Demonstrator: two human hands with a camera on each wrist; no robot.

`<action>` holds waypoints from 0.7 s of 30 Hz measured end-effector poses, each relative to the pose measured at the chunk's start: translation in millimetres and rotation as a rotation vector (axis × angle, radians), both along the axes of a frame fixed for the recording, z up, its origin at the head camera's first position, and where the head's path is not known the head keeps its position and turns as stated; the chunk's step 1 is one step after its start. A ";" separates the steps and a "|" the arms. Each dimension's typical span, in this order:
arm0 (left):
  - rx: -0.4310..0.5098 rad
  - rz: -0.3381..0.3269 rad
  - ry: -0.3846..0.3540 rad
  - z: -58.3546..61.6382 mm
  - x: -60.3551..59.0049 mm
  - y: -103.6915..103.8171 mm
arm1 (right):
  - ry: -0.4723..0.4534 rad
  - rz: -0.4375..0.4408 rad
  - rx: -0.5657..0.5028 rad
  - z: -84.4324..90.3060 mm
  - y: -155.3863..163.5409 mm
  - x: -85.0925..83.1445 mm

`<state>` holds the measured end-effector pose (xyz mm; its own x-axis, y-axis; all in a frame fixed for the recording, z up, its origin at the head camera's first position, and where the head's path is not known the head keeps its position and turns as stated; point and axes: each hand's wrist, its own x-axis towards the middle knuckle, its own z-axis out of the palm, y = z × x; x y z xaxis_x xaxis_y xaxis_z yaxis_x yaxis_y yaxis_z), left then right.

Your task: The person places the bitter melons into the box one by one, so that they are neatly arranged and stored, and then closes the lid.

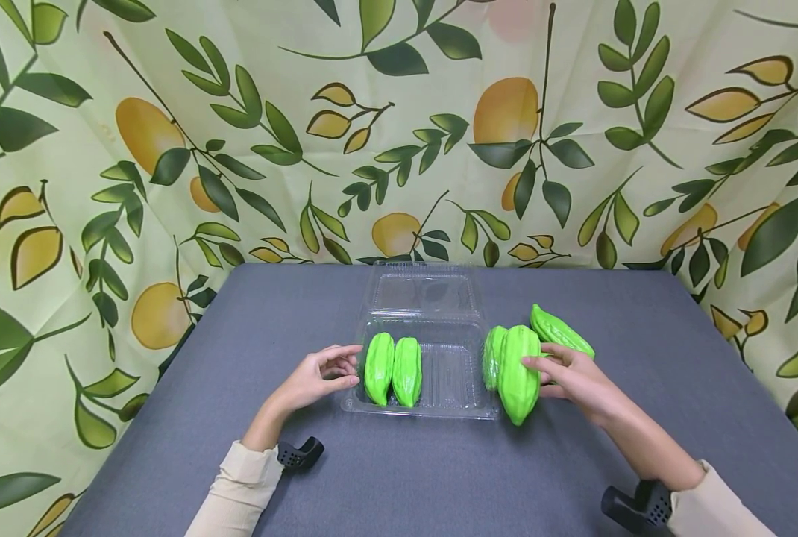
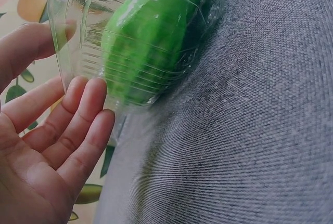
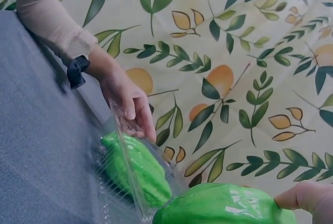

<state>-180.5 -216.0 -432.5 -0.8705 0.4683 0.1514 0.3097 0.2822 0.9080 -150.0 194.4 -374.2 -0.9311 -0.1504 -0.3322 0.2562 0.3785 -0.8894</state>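
My right hand (image 1: 573, 377) holds a green ribbed fruit (image 1: 520, 373) with a pointed end, thumb on its near side, just beyond the right rim of a clear plastic clamshell box (image 1: 449, 377). In the right wrist view, the held fruit (image 3: 223, 206) shows glossy ridges. Two similar fruits (image 1: 408, 371) lie side by side in the left part of the box. My left hand (image 1: 315, 377) is at the box's left wall, fingers loosely bent and fingertips (image 2: 96, 91) right at the clear plastic.
The box's lid (image 1: 426, 292) lies folded back towards the patterned curtain (image 1: 399, 149). Another green fruit (image 1: 560, 332) rests on the grey table (image 1: 291, 298) behind my right hand. One more green fruit (image 1: 491, 358) shows partly behind the held one, by the box's right wall.
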 end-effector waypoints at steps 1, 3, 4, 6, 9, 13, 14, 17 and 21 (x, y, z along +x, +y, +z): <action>0.001 -0.001 0.000 0.0 0.0 0.0 | 0.003 0.003 -0.003 0.5 -1.1 -0.6; 0.002 -0.002 0.001 0.1 0.1 0.1 | 0.006 0.003 -0.010 1.6 -3.5 -1.7; 0.003 -0.004 0.002 0.1 0.1 0.1 | 0.007 0.003 -0.012 2.2 -4.8 -2.3; 0.004 -0.006 0.003 -0.1 0.1 0.2 | 0.005 0.001 -0.016 3.4 -7.6 -3.2; 0.008 -0.009 0.004 -0.5 -0.3 0.4 | 0.000 -0.002 -0.015 4.8 -11.9 -4.8; 0.010 -0.011 0.005 -0.9 -0.8 0.7 | 0.001 -0.003 -0.014 5.7 -16.9 -7.0; 0.010 -0.012 0.004 -0.9 -0.8 0.7 | 0.005 0.000 -0.016 5.5 -17.6 -7.6; 0.010 -0.013 0.002 -0.7 -0.7 0.7 | 0.016 0.013 -0.035 4.8 -20.2 -9.7; 0.007 -0.010 -0.002 -0.1 -0.1 0.2 | 0.023 0.028 -0.055 3.5 -24.7 -12.4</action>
